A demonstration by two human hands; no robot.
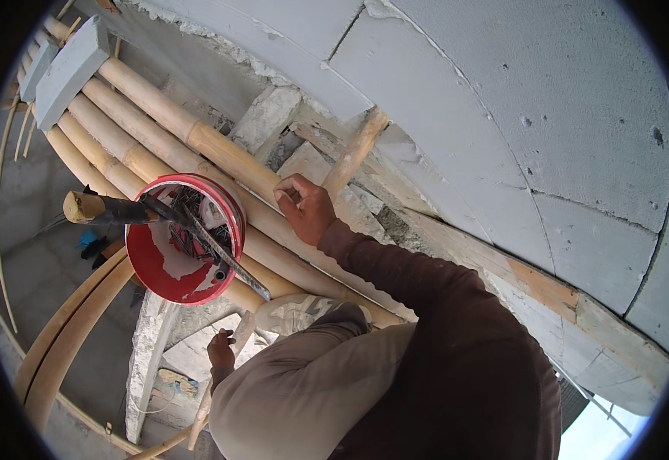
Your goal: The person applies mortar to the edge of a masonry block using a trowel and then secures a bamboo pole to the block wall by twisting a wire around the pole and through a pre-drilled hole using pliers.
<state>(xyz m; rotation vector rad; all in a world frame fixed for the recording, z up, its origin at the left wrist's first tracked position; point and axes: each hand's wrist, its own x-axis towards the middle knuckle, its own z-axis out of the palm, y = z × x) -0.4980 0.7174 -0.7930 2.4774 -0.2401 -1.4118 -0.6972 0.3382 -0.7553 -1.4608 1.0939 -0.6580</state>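
My right hand (pixel 306 208), at the end of a dark brown sleeve, is closed with curled fingers above the bamboo poles (pixel 212 146). Whatever it may pinch is too small to make out. Lower down, my left hand (pixel 221 351) is beside my knee with its fingers bent together; what is in it, if anything, cannot be told. Between the hands and to the left, a red bucket (pixel 164 274) holds many nails (pixel 189 230) and loose bits. Across its rim lies a tool handle (pixel 112 209) wrapped in black, with a wooden end, and a long narrow metal strip (pixel 227 259).
A wall of grey blocks (pixel 457 115) rises along the right, with a wooden board (pixel 549 291) at its foot. A short wooden post (pixel 357 151) juts from the wall. Loose blocks (pixel 70 69) sit on the poles' far end. My shoe (pixel 296 313) rests on the poles.
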